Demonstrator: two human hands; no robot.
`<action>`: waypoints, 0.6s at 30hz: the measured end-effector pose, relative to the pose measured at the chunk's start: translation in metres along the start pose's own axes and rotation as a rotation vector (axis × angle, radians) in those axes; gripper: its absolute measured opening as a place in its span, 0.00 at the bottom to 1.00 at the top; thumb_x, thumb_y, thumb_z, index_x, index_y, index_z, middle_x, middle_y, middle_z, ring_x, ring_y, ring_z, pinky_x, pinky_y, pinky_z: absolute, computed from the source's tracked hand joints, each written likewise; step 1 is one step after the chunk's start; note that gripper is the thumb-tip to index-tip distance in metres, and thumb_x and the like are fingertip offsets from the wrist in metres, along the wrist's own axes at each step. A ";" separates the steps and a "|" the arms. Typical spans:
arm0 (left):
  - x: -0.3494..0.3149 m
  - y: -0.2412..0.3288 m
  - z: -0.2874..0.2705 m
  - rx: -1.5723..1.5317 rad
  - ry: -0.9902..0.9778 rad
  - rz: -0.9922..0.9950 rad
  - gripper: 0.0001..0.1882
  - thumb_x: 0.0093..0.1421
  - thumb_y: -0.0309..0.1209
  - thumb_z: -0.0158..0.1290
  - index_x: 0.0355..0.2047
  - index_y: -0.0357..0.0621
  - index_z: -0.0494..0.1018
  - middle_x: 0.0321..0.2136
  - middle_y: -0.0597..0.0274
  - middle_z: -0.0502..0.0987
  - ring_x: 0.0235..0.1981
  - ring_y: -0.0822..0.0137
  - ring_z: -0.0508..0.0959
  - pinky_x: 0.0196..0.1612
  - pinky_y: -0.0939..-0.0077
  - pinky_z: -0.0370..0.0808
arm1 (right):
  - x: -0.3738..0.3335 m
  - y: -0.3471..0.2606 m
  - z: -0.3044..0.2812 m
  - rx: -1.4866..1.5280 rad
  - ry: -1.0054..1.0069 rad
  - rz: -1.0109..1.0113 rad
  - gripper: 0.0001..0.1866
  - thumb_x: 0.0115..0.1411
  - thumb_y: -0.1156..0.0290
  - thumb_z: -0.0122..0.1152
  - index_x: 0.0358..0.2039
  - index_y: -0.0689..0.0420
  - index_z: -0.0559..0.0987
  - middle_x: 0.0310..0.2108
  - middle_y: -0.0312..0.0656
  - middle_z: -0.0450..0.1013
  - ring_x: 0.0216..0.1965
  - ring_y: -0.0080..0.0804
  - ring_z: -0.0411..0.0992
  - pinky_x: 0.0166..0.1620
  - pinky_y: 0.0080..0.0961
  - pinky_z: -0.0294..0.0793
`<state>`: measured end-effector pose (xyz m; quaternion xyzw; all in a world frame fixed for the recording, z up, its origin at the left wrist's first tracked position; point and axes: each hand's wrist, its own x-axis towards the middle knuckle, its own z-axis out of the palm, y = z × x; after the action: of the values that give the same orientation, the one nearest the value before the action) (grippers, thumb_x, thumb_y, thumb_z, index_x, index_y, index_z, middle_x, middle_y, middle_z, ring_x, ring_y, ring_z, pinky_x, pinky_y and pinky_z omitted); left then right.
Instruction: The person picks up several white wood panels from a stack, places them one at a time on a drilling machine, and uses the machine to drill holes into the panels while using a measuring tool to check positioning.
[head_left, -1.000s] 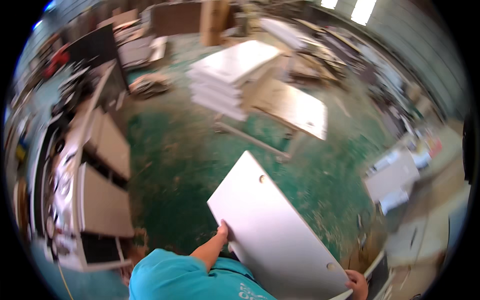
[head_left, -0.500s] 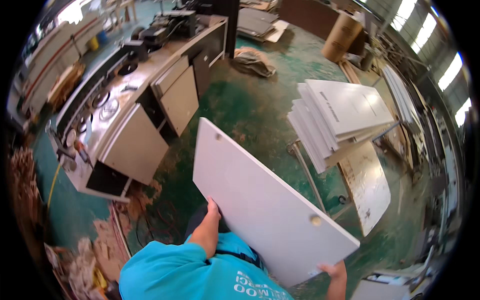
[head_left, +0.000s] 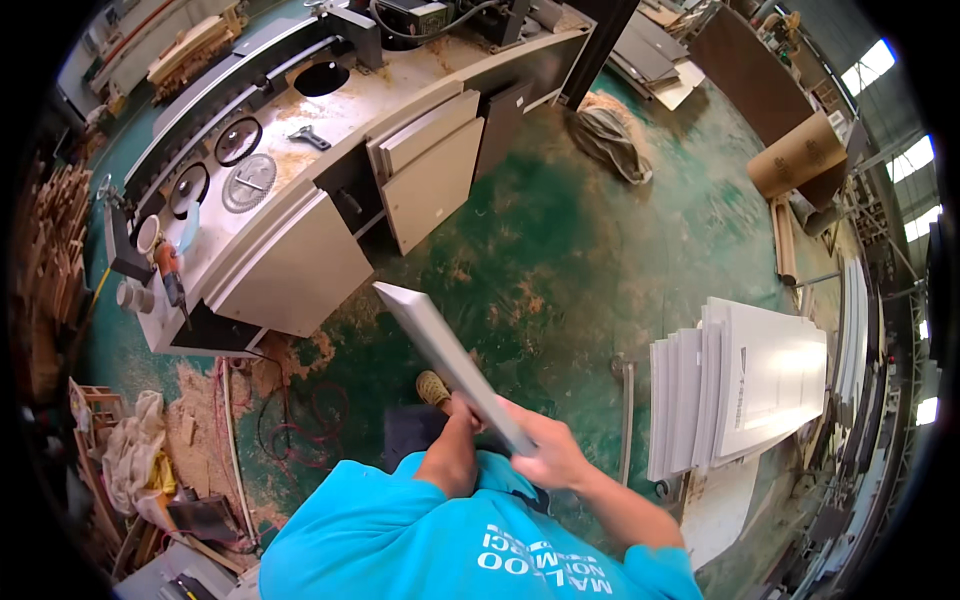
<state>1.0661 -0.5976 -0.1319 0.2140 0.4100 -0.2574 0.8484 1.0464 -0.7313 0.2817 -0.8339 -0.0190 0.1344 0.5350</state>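
Note:
A white rectangular board (head_left: 447, 362) is held in front of my body, seen almost edge-on and slanting from upper left to lower right. My left hand (head_left: 464, 412) grips it from its left side, partly hidden behind the panel. My right hand (head_left: 545, 445) is closed around the near end, fingers over the edge. Beyond the board's far end, white panels (head_left: 290, 265) lean against a long workbench (head_left: 300, 160).
On the workbench lie a round saw blade (head_left: 249, 184), a wrench (head_left: 310, 138) and an orange-and-black power tool (head_left: 168, 272). A stack of white boards (head_left: 765, 380) stands at the right. Cables (head_left: 290, 430) and sawdust cover the floor at left; a grey sack (head_left: 612, 140) lies farther off.
The board has turned from showing its broad face to nearly edge-on. My right hand has come inward, closer to my left. The whole view has shifted, bringing the workbench nearer.

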 end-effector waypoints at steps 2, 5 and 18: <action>0.018 0.019 0.018 0.005 0.007 0.044 0.26 0.68 0.48 0.36 0.57 0.43 0.64 0.48 0.53 0.75 0.48 0.54 0.75 0.54 0.56 0.74 | 0.049 0.016 -0.003 -0.107 -0.077 -0.197 0.43 0.42 0.82 0.53 0.65 0.60 0.63 0.60 0.54 0.66 0.61 0.50 0.66 0.61 0.33 0.67; 0.051 0.052 0.053 0.077 0.018 0.121 0.25 0.67 0.48 0.37 0.55 0.43 0.65 0.47 0.53 0.76 0.46 0.54 0.76 0.53 0.56 0.74 | 0.096 0.043 -0.027 -0.183 -0.269 -0.234 0.41 0.41 0.87 0.51 0.62 0.62 0.65 0.62 0.54 0.64 0.63 0.49 0.63 0.65 0.36 0.64; 0.205 0.095 0.225 0.154 0.258 0.600 0.16 0.62 0.44 0.44 0.34 0.44 0.70 0.33 0.58 0.76 0.32 0.62 0.78 0.43 0.59 0.77 | 0.366 0.177 -0.259 -0.376 -0.944 -0.520 0.45 0.39 0.88 0.56 0.64 0.60 0.64 0.62 0.51 0.64 0.63 0.48 0.64 0.62 0.33 0.69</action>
<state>1.3650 -0.7069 -0.1536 0.4197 0.4120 0.0029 0.8087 1.4427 -0.9724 0.1501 -0.7322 -0.4842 0.3504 0.3265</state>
